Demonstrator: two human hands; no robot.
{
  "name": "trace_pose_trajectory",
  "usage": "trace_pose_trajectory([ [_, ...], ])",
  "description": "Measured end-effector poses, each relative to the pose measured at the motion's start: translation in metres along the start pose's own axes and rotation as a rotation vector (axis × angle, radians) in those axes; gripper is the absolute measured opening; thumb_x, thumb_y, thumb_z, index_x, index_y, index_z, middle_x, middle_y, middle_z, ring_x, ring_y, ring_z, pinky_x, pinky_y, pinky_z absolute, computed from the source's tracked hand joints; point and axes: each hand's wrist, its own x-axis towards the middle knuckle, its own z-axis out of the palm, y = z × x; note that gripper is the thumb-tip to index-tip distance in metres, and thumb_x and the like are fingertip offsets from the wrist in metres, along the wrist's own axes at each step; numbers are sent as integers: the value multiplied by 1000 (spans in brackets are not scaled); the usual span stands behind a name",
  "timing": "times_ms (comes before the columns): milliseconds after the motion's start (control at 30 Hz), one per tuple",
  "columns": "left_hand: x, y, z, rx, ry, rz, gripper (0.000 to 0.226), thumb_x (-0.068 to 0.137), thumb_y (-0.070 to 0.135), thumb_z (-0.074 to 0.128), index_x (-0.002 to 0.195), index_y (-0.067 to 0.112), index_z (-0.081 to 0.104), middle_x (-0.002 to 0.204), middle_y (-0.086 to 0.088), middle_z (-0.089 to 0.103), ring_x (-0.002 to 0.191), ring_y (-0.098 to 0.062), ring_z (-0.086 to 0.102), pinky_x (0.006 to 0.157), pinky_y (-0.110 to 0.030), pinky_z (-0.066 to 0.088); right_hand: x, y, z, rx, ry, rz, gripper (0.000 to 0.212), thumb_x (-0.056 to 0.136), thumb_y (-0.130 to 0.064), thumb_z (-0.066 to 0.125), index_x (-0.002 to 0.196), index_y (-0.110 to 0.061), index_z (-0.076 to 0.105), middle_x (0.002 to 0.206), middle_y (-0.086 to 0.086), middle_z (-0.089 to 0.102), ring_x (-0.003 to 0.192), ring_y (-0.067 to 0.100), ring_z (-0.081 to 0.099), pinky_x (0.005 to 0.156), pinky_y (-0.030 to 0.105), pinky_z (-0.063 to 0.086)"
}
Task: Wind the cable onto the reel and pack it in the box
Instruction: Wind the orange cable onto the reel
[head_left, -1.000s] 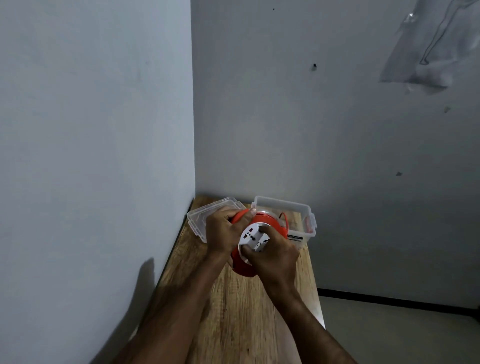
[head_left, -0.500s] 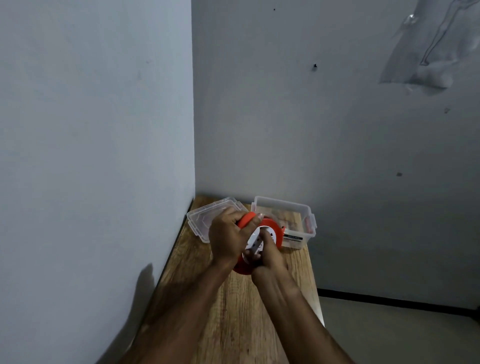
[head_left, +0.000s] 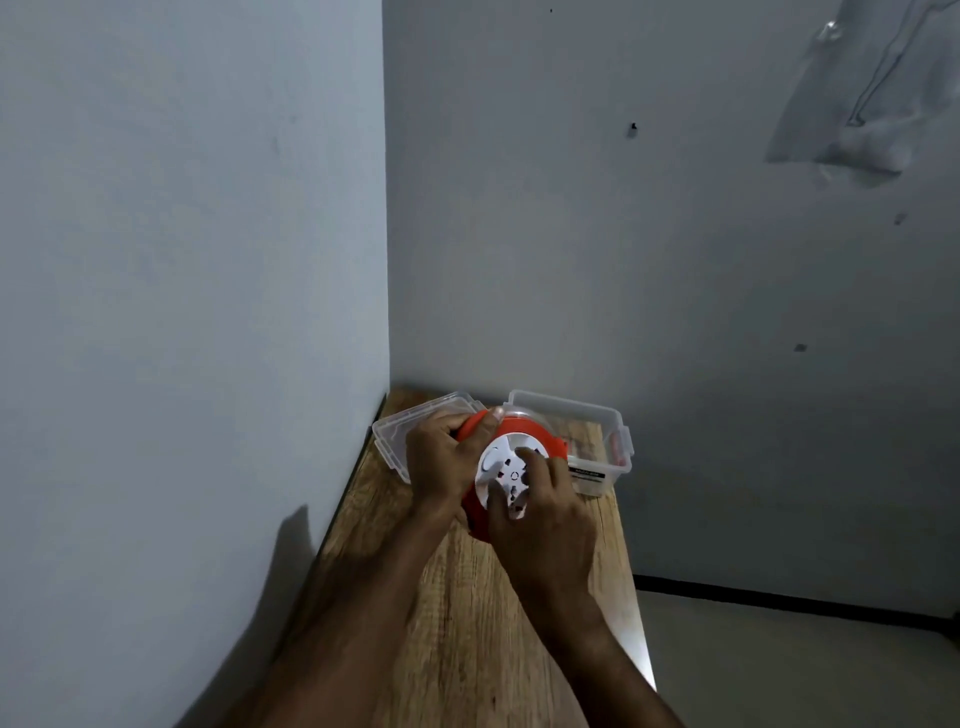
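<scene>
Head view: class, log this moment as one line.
left hand grips reel rim | right hand on white hub | box open | lid off

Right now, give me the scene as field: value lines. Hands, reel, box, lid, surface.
left hand: grips the orange rim of the reel
right hand: fingers on the reel's white socket face
reel: orange, held above the table, tilted toward the camera
box: clear plastic, open, behind the reel
lid: clear, left of the box
table: wooden, in the wall corner
</scene>
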Motion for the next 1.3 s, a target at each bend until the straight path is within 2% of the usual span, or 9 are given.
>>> trace_pose_trajectory([
  [133, -3, 2, 4, -11, -3, 15, 22, 86, 33, 78, 86, 11, 73, 79, 6, 68, 66, 1, 61, 62, -14, 50, 8, 0, 3, -118, -121, -6, 72, 76, -60, 71, 132, -17, 57, 127, 14, 63, 85, 27, 73, 63, 34, 62],
  [300, 0, -2, -1, 20, -25, 24, 27, 88, 33, 77, 91, 6, 76, 82, 6, 68, 67, 3, 59, 59, -3, 47, 12, 5, 1, -87, -303, -5, 76, 72, -58, 78, 134, -24, 50, 132, 6, 54, 96, 20, 67, 73, 20, 48],
  [467, -3, -4, 0, 8, -61, 62, 25, 87, 33, 80, 86, 9, 77, 79, 10, 69, 68, -1, 65, 63, -3, 50, 20, 7, 2, 11, -280, 36, 66, 70, -59, 75, 122, -22, 58, 123, 4, 61, 99, 22, 67, 79, 35, 60],
  [567, -3, -5, 0, 1, -49, 89, 25, 86, 37, 79, 81, 12, 78, 72, 11, 71, 65, -1, 67, 59, -9, 52, 17, 11, 2, 149, -255, 119, 59, 70, -49, 83, 121, -24, 64, 112, -5, 71, 96, 8, 69, 83, 17, 55],
  [700, -2, -3, 1, 4, -30, 102, 27, 86, 40, 78, 87, 13, 80, 79, 8, 75, 69, -5, 71, 61, -21, 59, 14, 5, 3, 316, -154, 311, 59, 65, -42, 89, 119, -28, 68, 110, -6, 73, 93, 7, 69, 74, 11, 53],
  [833, -3, -3, 3, -5, 7, 115, 35, 84, 47, 78, 92, 13, 82, 85, 4, 79, 73, -6, 73, 66, -22, 60, 17, -5, 10, 399, -37, 524, 56, 61, -42, 92, 110, -31, 68, 108, -5, 73, 95, 13, 70, 78, 30, 61],
  [1067, -13, -5, 5, 83, 19, 239, 47, 85, 61, 68, 83, 15, 79, 78, 5, 75, 69, -6, 67, 62, -25, 59, 25, -18, 12, 889, -62, 1290, 48, 73, -30, 88, 110, -11, 63, 114, 11, 66, 104, 28, 64, 83, 41, 57],
  [1200, -16, -11, 6, 97, 14, 263, 47, 86, 61, 69, 78, 16, 78, 73, 6, 73, 64, -7, 66, 56, -31, 57, 33, -23, 6, 1302, -149, 1654, 78, 88, -34, 75, 147, -4, 33, 139, 22, 52, 124, 39, 51, 95, 50, 46],
  [1300, -14, -9, 2, 58, 9, 211, 42, 85, 58, 72, 79, 17, 78, 76, 8, 75, 66, -5, 68, 56, -25, 58, 35, -30, -16, 1387, -214, 1588, 58, 91, -24, 72, 134, -6, 38, 105, 21, 61, 125, 41, 53, 82, 50, 48],
])
